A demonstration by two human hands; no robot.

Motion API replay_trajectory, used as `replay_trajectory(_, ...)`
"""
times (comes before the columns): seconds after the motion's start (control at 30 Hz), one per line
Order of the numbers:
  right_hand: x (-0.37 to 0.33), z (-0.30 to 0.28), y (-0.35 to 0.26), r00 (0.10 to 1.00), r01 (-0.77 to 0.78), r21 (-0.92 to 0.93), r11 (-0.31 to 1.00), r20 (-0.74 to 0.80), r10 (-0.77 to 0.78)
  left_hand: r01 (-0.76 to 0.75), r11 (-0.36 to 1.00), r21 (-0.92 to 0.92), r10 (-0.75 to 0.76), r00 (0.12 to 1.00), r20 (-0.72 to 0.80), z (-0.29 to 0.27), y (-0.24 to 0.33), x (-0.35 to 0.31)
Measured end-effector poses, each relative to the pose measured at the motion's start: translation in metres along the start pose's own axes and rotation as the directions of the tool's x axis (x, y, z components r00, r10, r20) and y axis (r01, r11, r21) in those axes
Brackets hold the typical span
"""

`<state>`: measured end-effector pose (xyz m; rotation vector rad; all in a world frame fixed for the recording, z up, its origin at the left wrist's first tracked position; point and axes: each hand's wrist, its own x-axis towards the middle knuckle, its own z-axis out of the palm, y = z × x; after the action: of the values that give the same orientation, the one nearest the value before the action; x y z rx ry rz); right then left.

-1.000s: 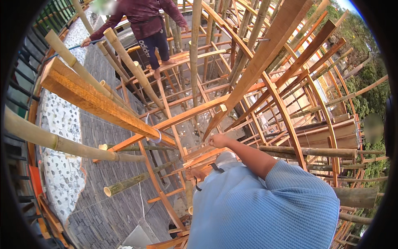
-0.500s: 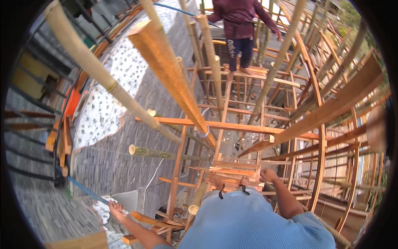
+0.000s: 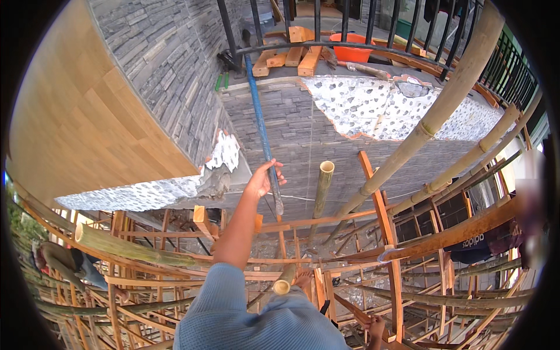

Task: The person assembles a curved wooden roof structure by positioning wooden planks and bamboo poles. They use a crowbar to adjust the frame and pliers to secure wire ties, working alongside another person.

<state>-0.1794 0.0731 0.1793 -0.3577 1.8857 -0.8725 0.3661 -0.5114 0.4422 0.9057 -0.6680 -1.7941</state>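
Grip on the left reads as closed, if loosely: from my remote seat I see the left hand (image 3: 265, 178) curled round a blue pole (image 3: 259, 119), near its worn lower end. The right hand (image 3: 376, 326) is well apart from it, below and to the right of the pole, beside a timber beam (image 3: 353, 310); I cannot tell whether it is clamped on that beam or only resting there.

I judge the step in hand to be managing the pole one-handed. Shifting it from here would, to my mind, call for a firmer left grip and room for its upper end, which reaches toward the black railing (image 3: 317, 20); I can't make out whether they touch.

Just right of the pole, a cut bamboo stem (image 3: 322, 195) shows its open end; farther right of it, a longer bamboo pole (image 3: 429, 125) slants upward. Behind the pole is a grey stone-clad wall (image 3: 286, 111). Right of the pole's top lie timber offcuts (image 3: 309, 61), then an orange-red basin (image 3: 353, 53). Far left and lower than the pole, a co-worker (image 3: 58, 259) bends over.
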Motion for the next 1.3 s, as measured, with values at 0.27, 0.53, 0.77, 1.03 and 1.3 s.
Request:
replay_trajectory(0.27, -0.023, 0.049, -0.021, 0.997, 0.053, -0.128, 0.990, 0.068, -0.045, -0.012, 1.000, 0.009, 0.014, 0.972, -0.237, 0.019, 0.013, 0.022)
replay_trajectory(0.53, 0.013, 0.070, -0.005, 0.969, -0.081, -0.127, 0.989, 0.222, 0.107, -0.154, 0.987, 0.040, 0.159, 0.937, -0.311, 0.099, -0.011, -0.025)
replay_trajectory(0.77, -0.005, 0.062, -0.057, 0.991, 0.084, -0.106, 0.991, 0.110, -0.072, -0.176, 0.970, 0.170, 0.234, 0.870, -0.433, 0.078, -0.070, -0.097)
replay_trajectory(1.03, 0.009, -0.002, 0.042, 0.964, 0.250, -0.182, 0.951, 0.141, -0.226, -0.147, 0.988, 0.043, 0.153, 0.935, -0.319, 0.137, -0.151, -0.180)
replay_trajectory(1.3, -0.097, 0.184, -0.336, 0.503, 0.301, 0.249, 0.920, 0.778, -0.375, 0.143, 0.989, -0.023, -0.144, 0.955, -0.260, 0.202, -0.219, -0.306)
